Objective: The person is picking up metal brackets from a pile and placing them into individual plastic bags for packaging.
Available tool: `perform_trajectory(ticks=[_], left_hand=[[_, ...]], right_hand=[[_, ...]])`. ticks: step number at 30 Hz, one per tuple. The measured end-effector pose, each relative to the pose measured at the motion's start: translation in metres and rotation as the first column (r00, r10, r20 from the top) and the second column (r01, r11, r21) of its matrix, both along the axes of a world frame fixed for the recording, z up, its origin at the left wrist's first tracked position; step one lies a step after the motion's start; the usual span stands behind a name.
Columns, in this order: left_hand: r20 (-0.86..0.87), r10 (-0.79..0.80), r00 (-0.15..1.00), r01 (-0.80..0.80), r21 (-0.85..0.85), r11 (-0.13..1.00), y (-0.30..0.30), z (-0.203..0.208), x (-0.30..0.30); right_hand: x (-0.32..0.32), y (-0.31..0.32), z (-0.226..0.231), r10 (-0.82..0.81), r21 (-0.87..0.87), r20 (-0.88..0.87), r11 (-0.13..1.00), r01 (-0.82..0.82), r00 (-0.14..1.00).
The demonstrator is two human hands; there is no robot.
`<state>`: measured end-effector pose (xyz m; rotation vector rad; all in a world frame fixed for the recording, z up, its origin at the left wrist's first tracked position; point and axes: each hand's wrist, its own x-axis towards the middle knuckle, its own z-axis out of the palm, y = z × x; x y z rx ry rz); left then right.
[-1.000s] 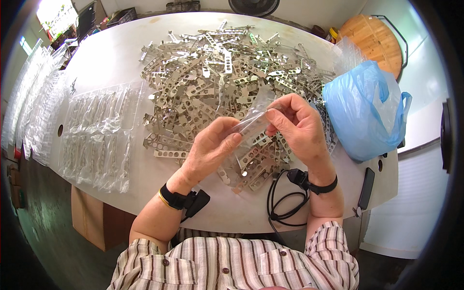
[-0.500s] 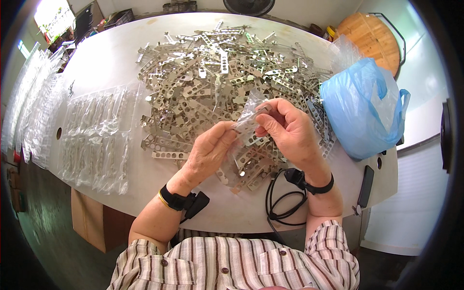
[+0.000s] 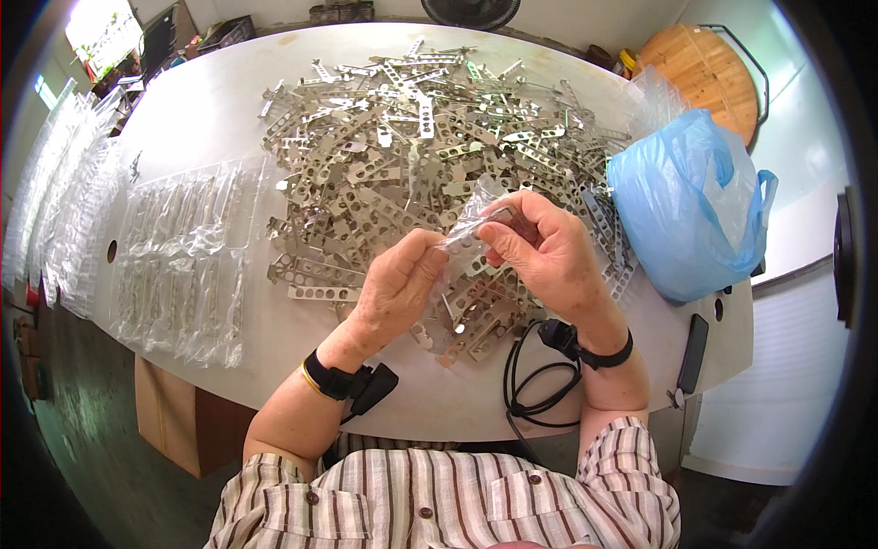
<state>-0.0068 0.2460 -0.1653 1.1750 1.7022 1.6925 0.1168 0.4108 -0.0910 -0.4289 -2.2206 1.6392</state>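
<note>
A clear plastic bag (image 3: 469, 222) is stretched between my two hands above the heap. My left hand (image 3: 395, 282) is closed, pinching the bag's near-left edge between thumb and fingers. With thumb and curled fingers, my right hand (image 3: 556, 256) grips a grey metal strip (image 3: 499, 217) at the bag's other side. Whether the strip lies inside the bag or against it is hard to see through the creased film. Beneath and beyond both hands spreads a large heap of perforated metal strips (image 3: 366, 169), jumbled in all directions.
Filled clear bags (image 3: 187, 265) lie in a row at the left of the white table (image 3: 421, 389). More clear plastic (image 3: 55, 192) hangs over its left edge. A blue plastic bag (image 3: 681, 210) stands at the right, near a black phone-like object (image 3: 693, 353) and a coiled black cable (image 3: 512, 384).
My right thumb and fingers have shifted slightly on the strip and the film. The bag's creases have changed a little, while my left hand stays nearly still.
</note>
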Motion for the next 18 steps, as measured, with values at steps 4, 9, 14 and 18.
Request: perform_trajectory(ticks=[4, 9, 14, 18], left_hand=[[-0.01, -0.001, 1.0, 0.001, 0.01, 1.0, 0.0003, 0.0019, 0.0012], [0.095, -0.009, 0.995, 0.009, -0.008, 1.0, -0.0002, -0.0016, 0.0019], [0.225, -0.041, 0.974, 0.018, 0.103, 0.995, 0.0046, -0.0036, 0.0051], [0.052, -0.063, 0.997, 0.063, 0.011, 0.998, 0.0, -0.0041, -0.0019]], right_hand=[[0.0003, 0.0019, 0.0001, 0.012, -0.008, 0.011, 1.0, -0.012, 1.0], [-0.0001, -0.0008, 0.0076, -0.023, 0.006, 0.02, 1.0, 0.023, 1.0], [0.0, 0.0012, 0.0075, -0.071, -0.035, 0.0, 0.997, 0.071, 0.997], [-0.0004, 0.0028, 0.0051, -0.036, -0.033, -0.011, 0.999, 0.035, 0.999]])
